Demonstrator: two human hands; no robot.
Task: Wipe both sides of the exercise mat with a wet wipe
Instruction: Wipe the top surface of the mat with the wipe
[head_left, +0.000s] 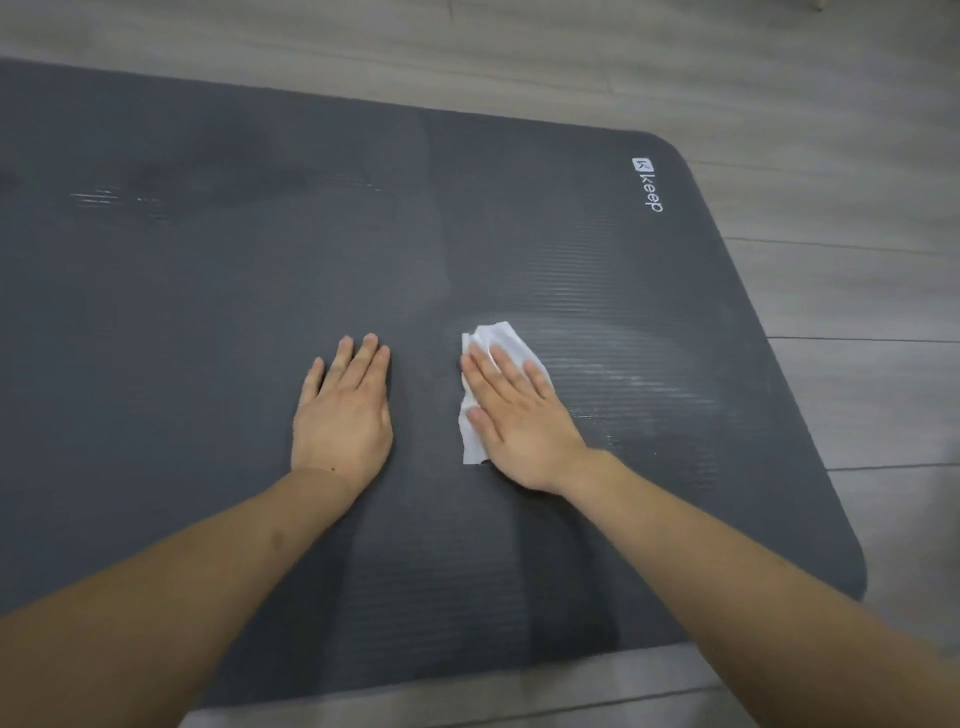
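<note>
While left hand (343, 410) rests flat, fingers spread, on grey mat (208, 322), right hand (514, 415) presses white wipe (491, 340) down, fingers straight.

left hand (340, 410): flat, palm down | right hand (511, 415): flat, fingers spread

A dark grey, finely ribbed foam exercise mat (208, 291) lies unrolled and flat on the floor, its rounded corners on the right, with a white "keep" logo (648, 186) printed near the far right corner. A crumpled white wet wipe (493, 338) lies on its right half, beside pale damp streaks (623, 374).
</note>
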